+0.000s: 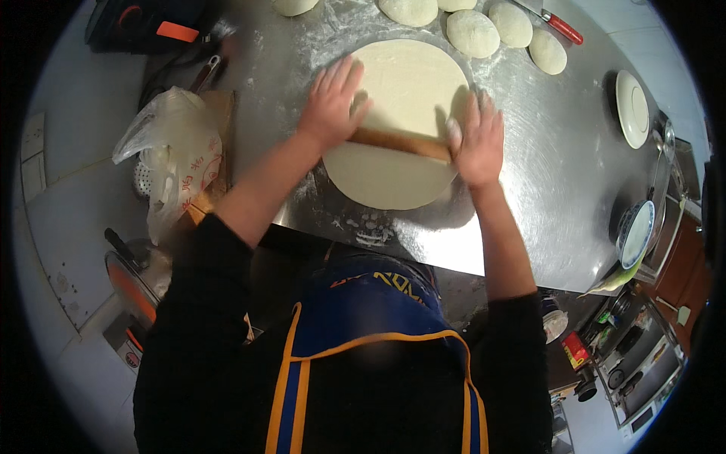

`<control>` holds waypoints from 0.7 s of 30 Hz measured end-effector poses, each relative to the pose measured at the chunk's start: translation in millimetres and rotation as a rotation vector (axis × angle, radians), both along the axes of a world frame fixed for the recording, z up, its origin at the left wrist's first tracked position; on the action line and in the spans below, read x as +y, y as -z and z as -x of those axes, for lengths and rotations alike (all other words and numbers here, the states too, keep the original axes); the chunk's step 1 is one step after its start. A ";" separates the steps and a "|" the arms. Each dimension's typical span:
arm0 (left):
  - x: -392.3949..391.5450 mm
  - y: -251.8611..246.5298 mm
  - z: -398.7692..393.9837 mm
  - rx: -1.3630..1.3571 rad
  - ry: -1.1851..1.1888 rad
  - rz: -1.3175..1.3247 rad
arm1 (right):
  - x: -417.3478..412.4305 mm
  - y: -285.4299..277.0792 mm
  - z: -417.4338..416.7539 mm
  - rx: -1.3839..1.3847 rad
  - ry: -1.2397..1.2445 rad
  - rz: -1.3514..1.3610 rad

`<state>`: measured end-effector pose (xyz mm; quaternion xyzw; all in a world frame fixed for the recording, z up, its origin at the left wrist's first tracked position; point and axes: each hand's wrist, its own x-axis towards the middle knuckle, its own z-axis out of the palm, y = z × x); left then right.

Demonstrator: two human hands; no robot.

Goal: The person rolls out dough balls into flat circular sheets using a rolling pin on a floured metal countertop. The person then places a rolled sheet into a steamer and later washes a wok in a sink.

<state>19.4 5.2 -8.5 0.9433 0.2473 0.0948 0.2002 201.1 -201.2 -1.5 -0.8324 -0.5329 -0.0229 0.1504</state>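
Observation:
A wooden rolling pin (400,142) lies across a wide, thin round sheet of dough (408,85). My left hand (332,105) holds the pin's left end under its palm, fingers stretched out flat. At the other end, my right hand (479,139) keeps the pin under its palm in the same way, with the thumb towards the dough. Both pin ends are hidden by my hands. The dough shows on either side of the pin, with the larger part beyond it.
Several floured dough pieces (472,34) lie at the far side of the steel table (567,170), near a red-handled tool (561,26). A plate (632,109) and a bowl (636,234) stand at right. A plastic bag (181,147) sits at left.

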 end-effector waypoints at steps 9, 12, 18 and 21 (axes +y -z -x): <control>-71.8 -1.1 86.9 0.130 0.000 0.132 | -85.0 5.3 44.8 0.151 -0.132 -0.014; -83.0 8.3 86.6 0.122 -0.047 -0.033 | -78.1 7.5 54.2 0.149 0.021 0.204; -152.8 -6.8 154.1 0.286 0.028 0.051 | -156.7 0.3 118.4 0.274 -0.116 0.330; -157.8 -5.7 161.5 0.169 -0.069 0.131 | -181.2 2.7 125.0 0.356 -0.161 0.364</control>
